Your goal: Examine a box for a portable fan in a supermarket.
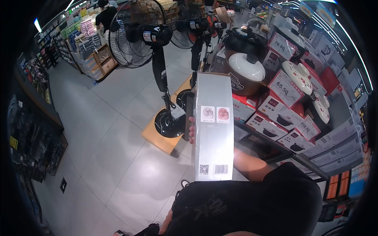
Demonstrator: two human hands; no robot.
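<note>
A tall silver-white fan box (214, 143) stands upright in front of my chest, its narrow printed side facing me. Two small fan pictures, a QR code and a barcode show on it. My right forearm passes behind the box, and the fingertips of my right hand (191, 130) curl around its left edge; the palm is hidden. Just beyond the box are black pedestal fans (157, 35) on a low wooden platform (157, 137). My left hand is not visible; only a strip of bare skin shows low beside my black shirt.
On the right, a display holds cooking pots (247, 67), red-and-white pot boxes (271, 128) and price signs (289, 88). Shelves of folded towels (84, 39) stand at the back left, near a person in black (105, 17). Dark hanging goods (33, 137) line the left edge.
</note>
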